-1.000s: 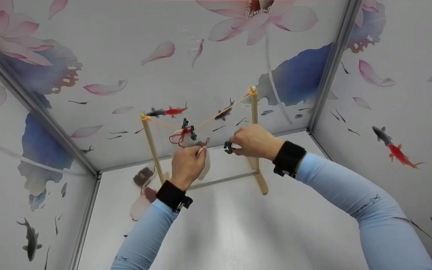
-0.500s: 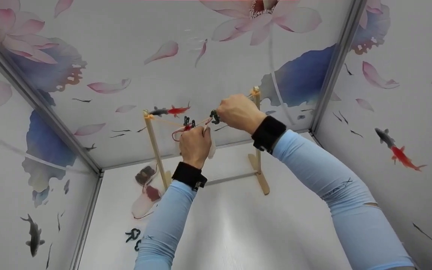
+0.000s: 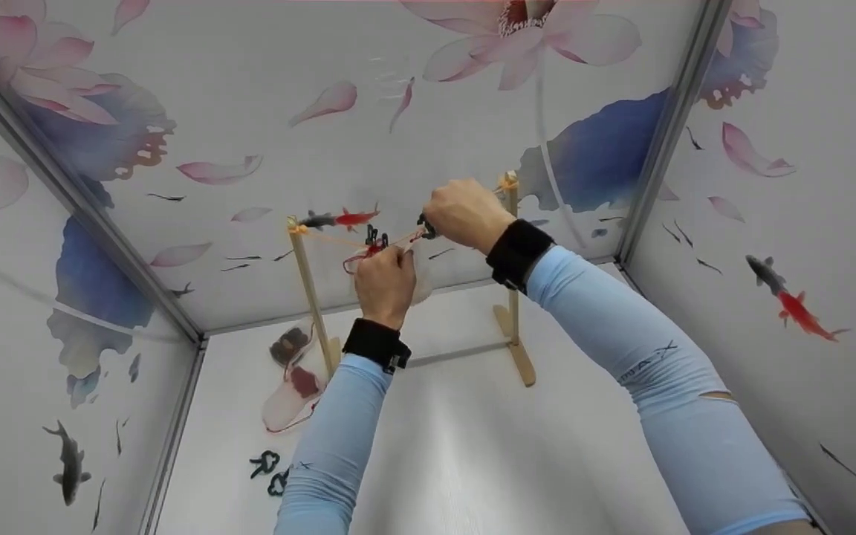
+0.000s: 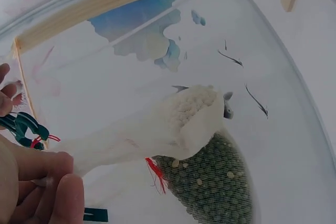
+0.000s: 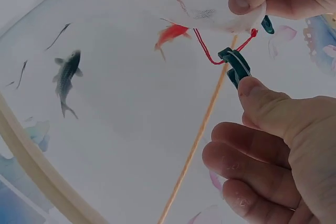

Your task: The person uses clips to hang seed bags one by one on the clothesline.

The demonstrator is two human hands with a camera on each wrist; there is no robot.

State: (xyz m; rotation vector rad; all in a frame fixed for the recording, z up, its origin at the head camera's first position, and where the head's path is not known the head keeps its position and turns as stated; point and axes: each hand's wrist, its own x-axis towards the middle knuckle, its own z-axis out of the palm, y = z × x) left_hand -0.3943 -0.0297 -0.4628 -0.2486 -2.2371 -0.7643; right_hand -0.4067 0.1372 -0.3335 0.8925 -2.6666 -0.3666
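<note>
My left hand pinches the top of a white gauze drawstring pouch, which bulges with pale pieces at its far end. Between the thumb and forefinger of my right hand is a dark green clip, up against the orange cord. The pouch's red drawstring loops to the clip; whether the clip grips cord and string together is unclear. Two dark clips sit on the cord beside my left hand. A second pouch, full of greenish pieces, shows below the first.
The cord runs between a left wooden post and a right wooden post. On the white table lie a dark-filled pouch, a pinkish pouch and loose green clips. Patterned panels enclose the back and sides.
Both hands have risen to the cord, the left going up and right with the pouch, the right going up and left with the clip. Over the last half second they have barely shifted.
</note>
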